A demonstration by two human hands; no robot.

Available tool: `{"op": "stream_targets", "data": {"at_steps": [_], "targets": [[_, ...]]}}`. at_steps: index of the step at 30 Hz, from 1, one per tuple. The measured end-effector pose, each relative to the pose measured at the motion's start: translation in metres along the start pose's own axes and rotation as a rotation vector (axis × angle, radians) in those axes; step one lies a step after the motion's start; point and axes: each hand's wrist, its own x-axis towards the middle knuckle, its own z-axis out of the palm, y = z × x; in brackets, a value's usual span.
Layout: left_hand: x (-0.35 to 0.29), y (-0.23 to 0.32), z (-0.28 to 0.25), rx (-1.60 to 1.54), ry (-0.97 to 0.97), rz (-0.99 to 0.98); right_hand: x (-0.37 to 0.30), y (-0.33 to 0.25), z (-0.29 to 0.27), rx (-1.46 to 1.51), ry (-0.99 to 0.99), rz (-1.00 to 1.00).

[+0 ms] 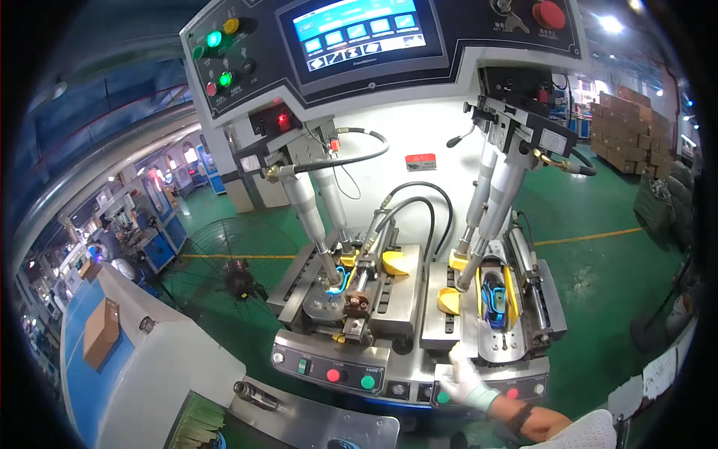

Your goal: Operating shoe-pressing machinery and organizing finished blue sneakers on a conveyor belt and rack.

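Observation:
My right hand point(467, 383), in a white glove, reaches in from the lower right to the front panel of the right press station. Its fingers are stretched apart beside a green button point(443, 397); contact with the button cannot be made out. A dark shoe with blue laces point(494, 298) sits toe toward me between yellow pads point(511, 295) on the right station. On the left station a blue-edged piece point(340, 281) lies under slanted metal rods point(330, 263), mostly hidden. My left hand is out of view.
A control box with a lit touchscreen point(359, 34) and a red emergency button point(549, 15) hangs above. Left of the machine stand a wire fan point(239, 277) and a blue-topped bench with a cardboard box point(101, 333). A dark bottle point(256, 393) lies on the metal shelf point(321, 423).

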Motion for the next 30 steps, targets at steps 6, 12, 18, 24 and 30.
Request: {"op": "stream_targets", "data": {"at_steps": [6, 12, 18, 24, 30], "targets": [[-0.001, -0.046, -0.047, 0.300, -0.265, -0.115, -0.052, -0.013, 0.076, -0.590, -0.576, 0.110], [-0.030, -0.091, -0.038, -0.008, 0.057, -0.198, -0.091, -0.082, 0.153, -0.339, -0.639, -0.029], [-0.026, -0.060, -0.053, -0.152, -0.145, -0.345, -0.166, -0.158, 0.307, 0.142, -0.775, 0.112], [-0.038, -0.120, -0.034, -0.138, -0.300, -0.573, -0.159, -0.195, 0.316, 0.031, -0.765, 0.605], [0.000, -0.060, -0.112, -0.659, -0.360, -0.854, -0.184, -0.127, 0.293, 0.588, -0.594, 0.873]]}}
